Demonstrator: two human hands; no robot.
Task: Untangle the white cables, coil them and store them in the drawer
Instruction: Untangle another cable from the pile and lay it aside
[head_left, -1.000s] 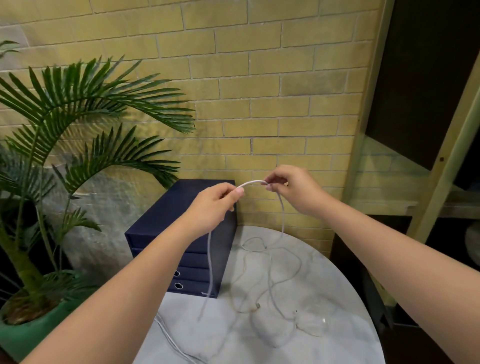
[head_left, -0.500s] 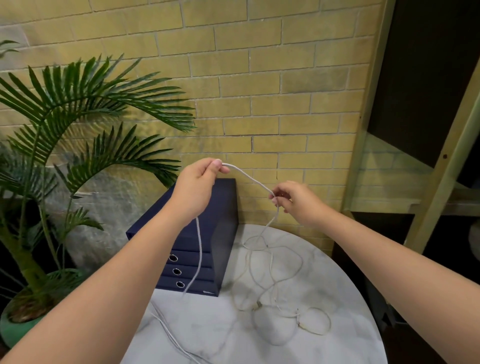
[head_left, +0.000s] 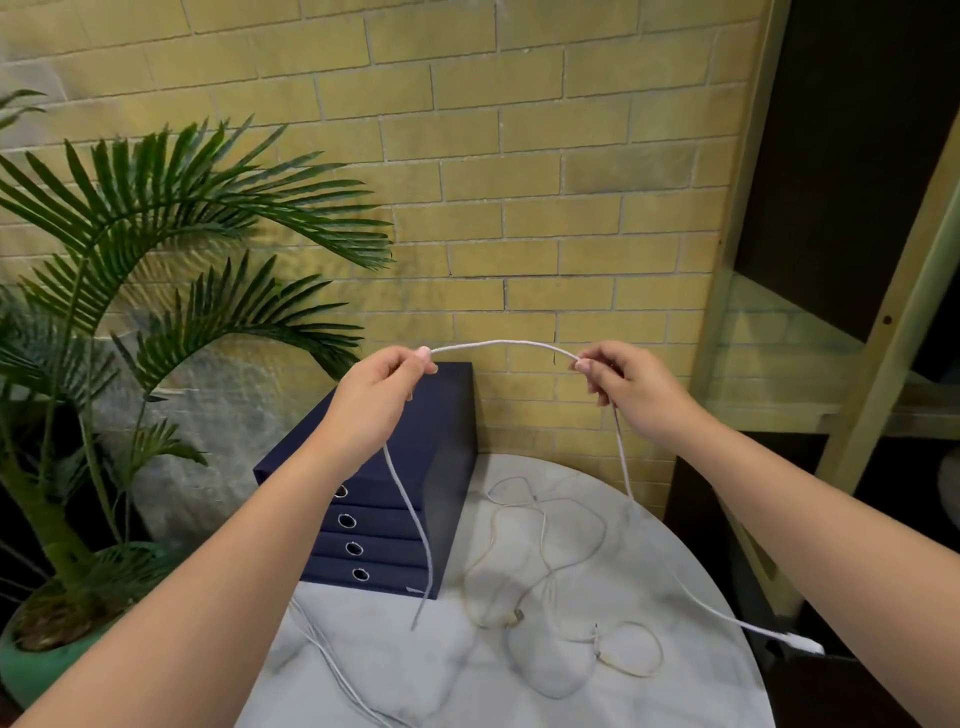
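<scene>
Nearest, a thin loose cable (head_left: 332, 660) is trailing off the near left edge of the marble worktop (head_left: 675, 691). The plug (head_left: 804, 644) of the held cable is reaching just past the near right edge. A little farther in, a tangle of thin white cables (head_left: 545, 566) is lying in overlapping loops on the worktop, below and between the hands and touching neither.

Above it, the left hand (head_left: 374, 400) is pinching the held cable (head_left: 498, 343) between thumb and fingertip, with its other fingers curled in. The right hand (head_left: 636, 387) is pinching the same cable farther right, well apart from the left. The stretch between them is arching gently upward and a tail is dropping from each hand. The left tail is dangling free in front of the drawer unit (head_left: 441, 467), and the right one is running down to the plug.

The cable is looking light and limp, so it is likely to sag, swing and slip through a loose pinch. Coiling probably calls for a hold close to one end, with loops fed into that hand. The plug is the stiff part and the likeliest to snag.

Farther back, the dark blue drawer unit is standing at the far left of the worktop against the brick wall (head_left: 519, 156), with all four drawers looking shut. A potted palm (head_left: 171, 218) is spreading at far left.
</scene>
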